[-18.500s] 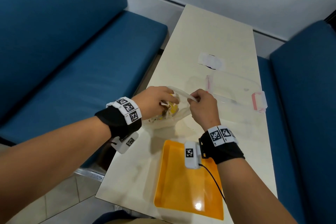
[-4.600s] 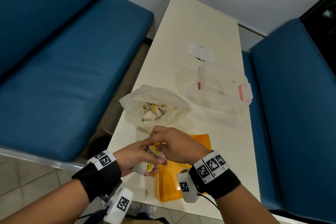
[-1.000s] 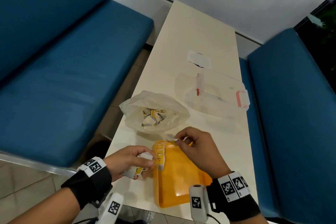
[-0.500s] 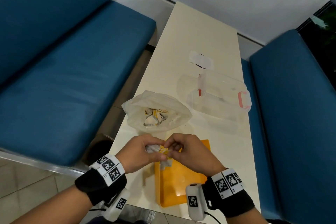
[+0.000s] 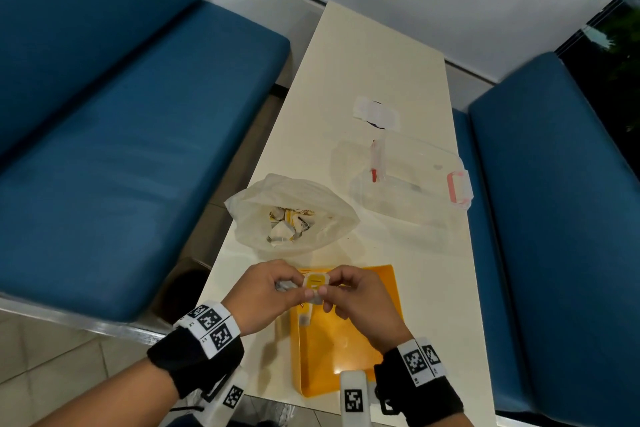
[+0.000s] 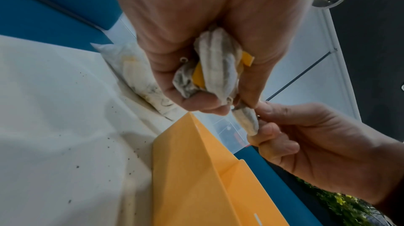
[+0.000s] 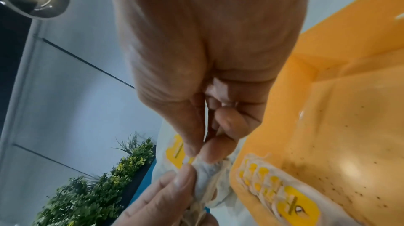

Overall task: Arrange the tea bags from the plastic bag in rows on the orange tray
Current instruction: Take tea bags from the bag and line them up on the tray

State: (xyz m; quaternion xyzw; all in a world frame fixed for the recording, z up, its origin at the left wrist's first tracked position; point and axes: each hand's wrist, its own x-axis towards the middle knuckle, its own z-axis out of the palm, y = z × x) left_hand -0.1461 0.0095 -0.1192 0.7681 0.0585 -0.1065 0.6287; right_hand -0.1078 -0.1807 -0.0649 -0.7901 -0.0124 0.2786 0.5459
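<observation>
My left hand (image 5: 294, 289) grips a small bunch of crumpled tea bags (image 6: 214, 67) in its curled fingers. My right hand (image 5: 332, 288) meets it above the far left corner of the orange tray (image 5: 346, 350). Its thumb and fingers pinch one tea bag (image 6: 245, 120) at the edge of that bunch, and a yellow and white tag (image 5: 313, 282) shows between the hands. A short row of tea bags (image 7: 273, 186) lies overlapped along the tray's left wall. Behind the tray, the plastic bag (image 5: 249, 215) lies open with more tea bags (image 5: 287, 224) inside.
A clear lidded container (image 5: 415, 180) with pink latches stands right of the bag, and a white paper scrap (image 5: 375, 113) lies behind it. Blue benches (image 5: 121, 149) flank the narrow cream table (image 5: 367, 55). The tray sits at the table's near edge.
A second ago my right hand was at the tray's far left corner, apart from the left. The hands have come together above that corner, and the right now pinches a tea bag from the left's bunch.
</observation>
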